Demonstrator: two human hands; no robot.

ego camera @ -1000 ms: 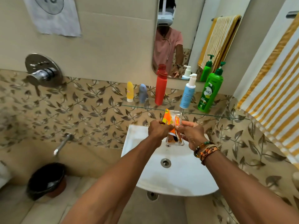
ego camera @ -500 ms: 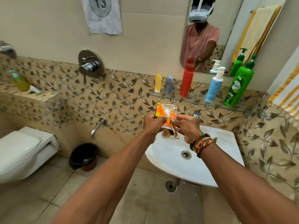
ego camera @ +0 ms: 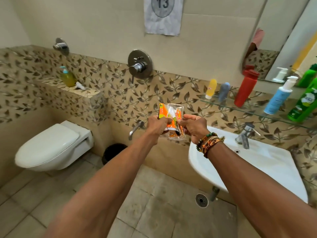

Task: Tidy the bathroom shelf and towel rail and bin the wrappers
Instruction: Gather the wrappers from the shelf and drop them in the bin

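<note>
Both hands hold orange and clear plastic wrappers (ego camera: 171,115) out in front of me, left of the sink. My left hand (ego camera: 157,125) grips their left side and my right hand (ego camera: 193,125) pinches their right side. A black bin (ego camera: 112,152) stands on the floor below, partly hidden behind my left forearm. On the glass shelf (ego camera: 253,111) at the right stand a yellow tube (ego camera: 211,88), a grey tube (ego camera: 223,91), a red bottle (ego camera: 245,88), a blue pump bottle (ego camera: 278,97) and a green pump bottle (ego camera: 305,103).
A white sink (ego camera: 257,165) with a tap (ego camera: 244,134) is at the right, a wall-hung toilet (ego camera: 51,146) at the left. A tiled ledge (ego camera: 68,88) holds a yellow soap dispenser (ego camera: 67,77). A wall spout (ego camera: 135,129) juts out above the bin.
My view has swung left, away from the sink and towel, bringing the toilet and ledge into sight. Both hands kept hold of the wrappers and moved left with them, off the sink.
</note>
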